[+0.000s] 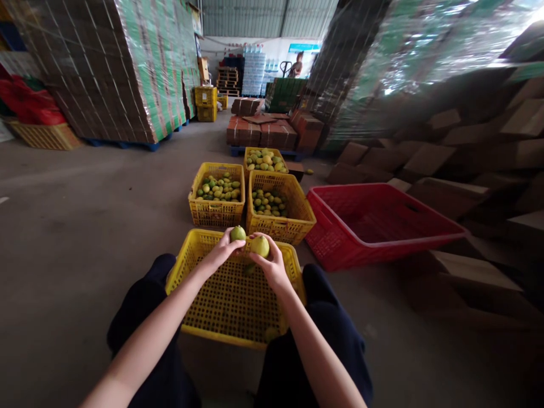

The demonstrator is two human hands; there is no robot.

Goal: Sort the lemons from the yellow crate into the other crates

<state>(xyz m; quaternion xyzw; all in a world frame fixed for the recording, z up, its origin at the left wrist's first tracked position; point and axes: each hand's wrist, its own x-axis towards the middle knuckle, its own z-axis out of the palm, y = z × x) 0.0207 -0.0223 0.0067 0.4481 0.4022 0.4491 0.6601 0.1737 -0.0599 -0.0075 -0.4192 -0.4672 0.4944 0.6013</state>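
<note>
Both my hands are raised over the far side of a yellow plastic crate (221,337) between my knees. My left hand (221,250) is closed around a green lemon (238,233). In my right hand (274,268) is a paler, yellow-green lemon (259,247), held by thumb and fingers. The two lemons are side by side, a small gap apart. Most of the crate's perforated floor shows; a dim greenish fruit (250,269) lies below my right hand, and a yellowish one (272,334) is near the close right corner.
Beyond stand a left crate (216,214), a right crate (278,228) and a back crate (272,152), all yellow with lemons inside. A large red crate (382,249) stands right, beside heaped cartons (463,266). Wrapped pallet stacks (157,73) flank the aisle; a person (296,65) is far back.
</note>
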